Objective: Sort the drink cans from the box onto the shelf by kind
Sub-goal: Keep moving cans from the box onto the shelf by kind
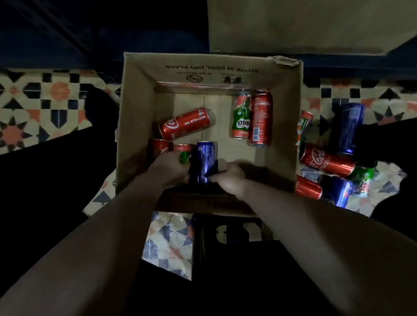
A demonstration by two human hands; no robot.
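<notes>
Cans remain in the cardboard box [135, 109], so the sorting looks partly done at best, and no shelf is visible from the head camera. Going left to right inside the box: at about 9 o'clock a red cola can [186, 124] lies on its side, long axis running roughly 8 to 2 o'clock. Below it, toward 7 o'clock, another red can [158, 147] and a small green can [183, 152] sit partly hidden by the left hand [170, 168], whose fingers curl inward beside the blue can [204, 162]; whether they grip it or the green can, I cannot tell. The blue can sits near 6 o'clock in the box, long axis running about 12 to 6, its near end down between both hands. The right hand [229, 178] has fingers bent around the blue can's lower end, apparently holding it. Toward 2 o'clock a green Milo can [241, 118] and a red can with a barcode [260, 119] lie side by side, touching, axes near 12 to 6.

Outside the box at 3 to 4 o'clock, mixed cans [327, 162] of red, blue and green lie loose on the patterned cloth [18, 118], unsorted by kind. In my judgement most of the task is left.
</notes>
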